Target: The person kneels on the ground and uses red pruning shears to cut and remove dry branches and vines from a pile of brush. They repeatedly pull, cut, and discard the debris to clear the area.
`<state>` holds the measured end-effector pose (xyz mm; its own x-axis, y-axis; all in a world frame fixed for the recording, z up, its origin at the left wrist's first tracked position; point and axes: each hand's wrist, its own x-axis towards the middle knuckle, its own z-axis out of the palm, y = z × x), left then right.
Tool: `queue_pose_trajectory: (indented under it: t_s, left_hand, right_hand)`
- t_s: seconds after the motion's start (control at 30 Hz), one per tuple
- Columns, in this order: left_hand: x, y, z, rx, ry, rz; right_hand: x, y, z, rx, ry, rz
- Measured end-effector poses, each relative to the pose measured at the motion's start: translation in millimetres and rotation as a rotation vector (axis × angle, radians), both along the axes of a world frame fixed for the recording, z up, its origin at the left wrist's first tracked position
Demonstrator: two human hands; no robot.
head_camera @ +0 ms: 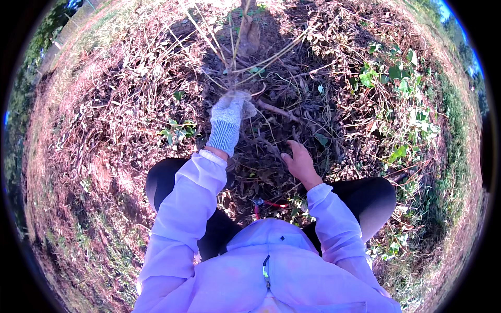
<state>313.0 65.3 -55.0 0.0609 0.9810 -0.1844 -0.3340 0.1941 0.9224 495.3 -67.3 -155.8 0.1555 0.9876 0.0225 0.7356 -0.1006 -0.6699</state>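
Note:
My left hand [231, 108], in a grey knit glove, is closed around the base of a bunch of pale dry stems [231, 62]. The stems fan out beyond it, away from me. Lower and to the right, my bare right hand [300, 162] hovers close over dark dry vines and leaves [270, 152], thumb and forefinger apart, with nothing seen between them. A thicker brown stem [278, 110] lies between the two hands. On the ground between my legs rests a red-handled cutting tool [259, 204], probably pruning shears, partly hidden by my jacket.
Dry vines and leaf litter [129, 90] surround me. Green leafy vines [405, 78] grow on the right. Beyond the stems is a brown elongated shape [249, 35], too blurred to identify. My bent knees [368, 199] flank the work area.

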Motion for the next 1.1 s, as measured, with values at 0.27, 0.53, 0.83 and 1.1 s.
queue_pose_trajectory:
  t_s: [0.27, 0.53, 0.83, 1.1]
  left_hand:
    - [-67.6, 5.1, 123.9, 0.435, 0.332, 0.341]
    - [-93.9, 5.2, 127.4, 0.351, 0.471, 0.372]
    - [-106.0, 16.6, 113.7, 0.368, 0.522, 0.479]
    - [-112.2, 14.7, 108.2, 0.378, 0.428, 0.433]
  right_hand:
    - [-53.4, 7.0, -23.0, 0.026, 0.081, 0.21]
    - [-93.3, 38.7, -58.0, -0.117, -0.607, 0.477]
    - [-46.9, 66.7, -61.0, -0.222, -0.321, 0.362]
    - [35.0, 123.3, 76.4, 0.301, -0.347, -0.005]
